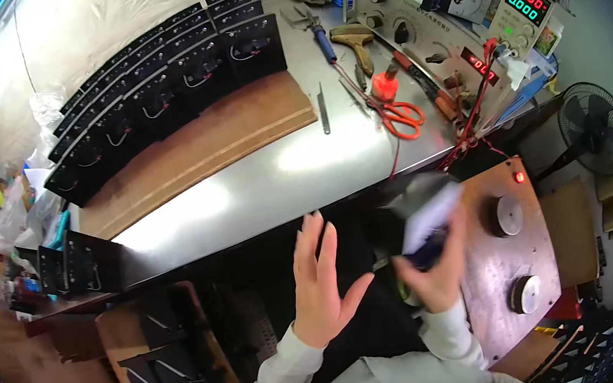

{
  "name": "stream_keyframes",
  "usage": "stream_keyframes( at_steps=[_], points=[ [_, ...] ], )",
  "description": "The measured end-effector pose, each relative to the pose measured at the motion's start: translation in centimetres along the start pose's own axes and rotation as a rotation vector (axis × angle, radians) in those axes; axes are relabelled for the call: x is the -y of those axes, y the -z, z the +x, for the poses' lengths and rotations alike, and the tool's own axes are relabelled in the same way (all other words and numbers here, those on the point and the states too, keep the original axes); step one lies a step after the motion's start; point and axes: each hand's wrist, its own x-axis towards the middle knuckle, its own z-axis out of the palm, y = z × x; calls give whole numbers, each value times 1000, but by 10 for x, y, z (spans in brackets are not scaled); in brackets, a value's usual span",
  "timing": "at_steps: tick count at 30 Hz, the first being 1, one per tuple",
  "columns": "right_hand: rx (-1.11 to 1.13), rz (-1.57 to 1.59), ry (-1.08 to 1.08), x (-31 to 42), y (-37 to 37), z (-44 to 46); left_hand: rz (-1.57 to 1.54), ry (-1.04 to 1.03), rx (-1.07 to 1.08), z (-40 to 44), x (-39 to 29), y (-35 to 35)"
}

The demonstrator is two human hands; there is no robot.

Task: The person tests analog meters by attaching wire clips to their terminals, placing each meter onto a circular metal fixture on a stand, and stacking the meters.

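Observation:
My left hand (318, 291) is raised in front of the bench edge, its fingers stretched out and thumb apart, with nothing in it. To its right, my right hand (442, 278) grips a dark box-like object with a pale face (430, 218). Motion smears that object, so its exact kind cannot be made out. It is tilted and held in the air, between the bench and a metal-topped stand (491, 268) with two round metal discs. Rows of black box-shaped units (187, 79) with wires stand on a brown board (237, 131) on the bench.
Orange-handled scissors (401, 118), a red bottle (386, 86), a brush (355, 42) and a soldering iron (322, 40) lie at the bench's right. Behind are a test instrument (419, 18) and a power supply (521, 12). Black parts fill a wooden tray (225, 365) lower left; a fan (595, 129) stands right.

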Motion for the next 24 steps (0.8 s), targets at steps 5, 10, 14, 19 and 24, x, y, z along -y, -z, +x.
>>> stream_keyframes(
  at_steps=[5,10,14,19,24],
  points=[
    [94,29,205,80,-55,35,-243,182,14,35,50,9],
    [56,106,136,86,-83,49,-140,78,-23,55,63,13],
    [169,75,206,87,-80,64,-346,203,36,68,66,23],
    [238,279,196,71,-52,53,-452,247,249,78,71,36],
    [139,361,-38,62,-47,28,-512,257,278,81,66,37]
  ],
)
